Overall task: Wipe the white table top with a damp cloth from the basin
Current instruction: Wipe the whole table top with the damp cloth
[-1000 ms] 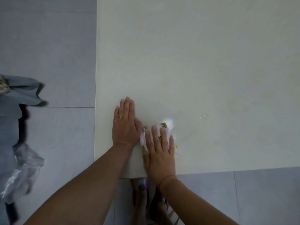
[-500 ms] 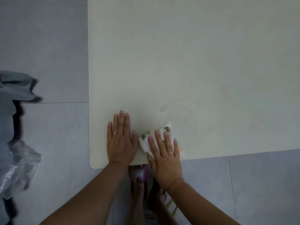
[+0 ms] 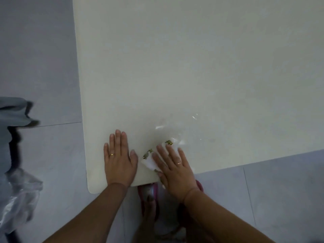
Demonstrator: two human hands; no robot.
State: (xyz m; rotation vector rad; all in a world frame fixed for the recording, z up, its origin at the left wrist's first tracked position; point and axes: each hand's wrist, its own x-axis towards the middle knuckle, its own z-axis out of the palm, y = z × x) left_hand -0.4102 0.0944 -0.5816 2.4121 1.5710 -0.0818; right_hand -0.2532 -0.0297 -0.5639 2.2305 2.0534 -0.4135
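Right hand (image 3: 176, 166) flat, fingers straight, presses cloth (image 3: 150, 159) onto surface (image 3: 192, 67) near front left corner. Left hand (image 3: 119, 160) flat beside it, holds nothing. Best wipe: even pressure, overlapping strokes, away from edge. Cloth white, folded, small green-yellow prints; wet sheen just beyond it.

Grey tile floor (image 3: 38, 55); clear plastic bag (image 3: 19, 199) far L.

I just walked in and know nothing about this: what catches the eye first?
Two hands lie flat by the near-left corner of the white table top: the left hand on bare surface, the right hand pressing a white cloth with small green prints. Just beyond the cloth, wet streaks glisten.
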